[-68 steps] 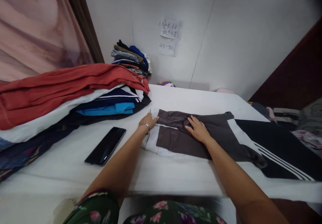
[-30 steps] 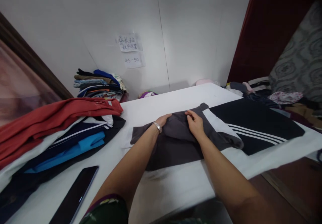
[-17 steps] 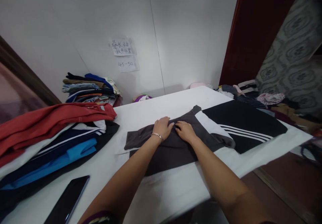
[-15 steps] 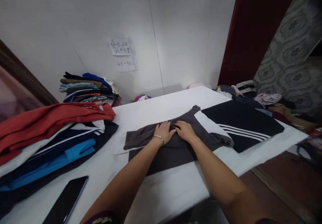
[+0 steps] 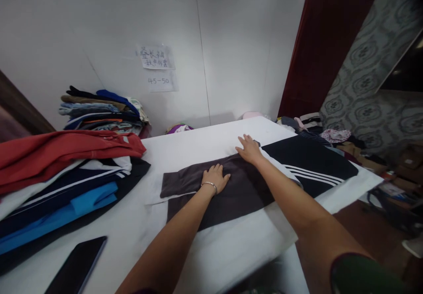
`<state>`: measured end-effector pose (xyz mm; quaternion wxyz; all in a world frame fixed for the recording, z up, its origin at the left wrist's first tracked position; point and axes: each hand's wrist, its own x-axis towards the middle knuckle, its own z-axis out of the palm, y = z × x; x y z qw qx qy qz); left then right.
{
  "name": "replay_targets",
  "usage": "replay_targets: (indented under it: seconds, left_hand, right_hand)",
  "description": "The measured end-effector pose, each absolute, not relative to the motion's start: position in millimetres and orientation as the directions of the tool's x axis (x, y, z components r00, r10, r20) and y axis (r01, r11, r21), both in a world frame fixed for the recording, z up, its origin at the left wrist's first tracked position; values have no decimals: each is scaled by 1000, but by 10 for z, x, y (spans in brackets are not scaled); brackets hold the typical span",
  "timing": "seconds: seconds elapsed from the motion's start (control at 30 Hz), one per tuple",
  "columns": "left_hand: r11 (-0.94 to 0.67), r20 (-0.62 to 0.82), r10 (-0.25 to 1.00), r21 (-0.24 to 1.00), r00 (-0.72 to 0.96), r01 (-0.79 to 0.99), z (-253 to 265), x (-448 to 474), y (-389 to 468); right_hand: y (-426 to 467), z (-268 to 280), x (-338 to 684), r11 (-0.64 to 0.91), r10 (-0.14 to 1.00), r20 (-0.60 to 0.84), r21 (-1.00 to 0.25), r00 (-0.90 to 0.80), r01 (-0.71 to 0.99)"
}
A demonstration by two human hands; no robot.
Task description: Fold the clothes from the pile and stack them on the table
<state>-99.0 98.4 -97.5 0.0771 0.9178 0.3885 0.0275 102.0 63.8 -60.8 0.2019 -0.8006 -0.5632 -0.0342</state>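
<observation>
A dark grey-brown long-sleeved top (image 5: 236,199) lies spread on the white table, one sleeve laid out toward the left. My left hand (image 5: 216,178), with a bracelet at the wrist, rests flat on it near the base of that sleeve, fingers spread. At the garment's far edge is my right hand (image 5: 249,149), its fingers apart and its palm over the cloth near the collar end. My right forearm covers part of the top. To the right lies a folded black garment with white stripes (image 5: 307,157).
Red, navy and blue clothes (image 5: 69,155) are heaped at the left, with a folded stack (image 5: 102,111) behind them. A phone (image 5: 77,265) lies front left on the table (image 5: 205,135). More clothes (image 5: 335,136) are piled beyond the right end, and paper notes (image 5: 157,58) hang on the wall.
My right hand has moved from the middle of the top to its far edge, up and right. My left hand stays on the cloth. The view has shifted slightly right.
</observation>
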Motion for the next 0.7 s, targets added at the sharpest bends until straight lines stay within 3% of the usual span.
replay_targets:
  seconds: [0.2,0.53,0.7]
  left_hand:
    - [-675,-12,724,196,690,712,-973,-992,966]
    - [-674,-13,724,198,689,712,-984,-988,953]
    - [-680,21,720,218,693,700,-998,-999,931]
  right_hand:
    - [611,-1070,1508,-508,856,-42,-256,516,822]
    - [635,-986,1486,-530,846,-89,-248,525,811]
    - [463,-1061,1158,-344,930,54,-221,364,913]
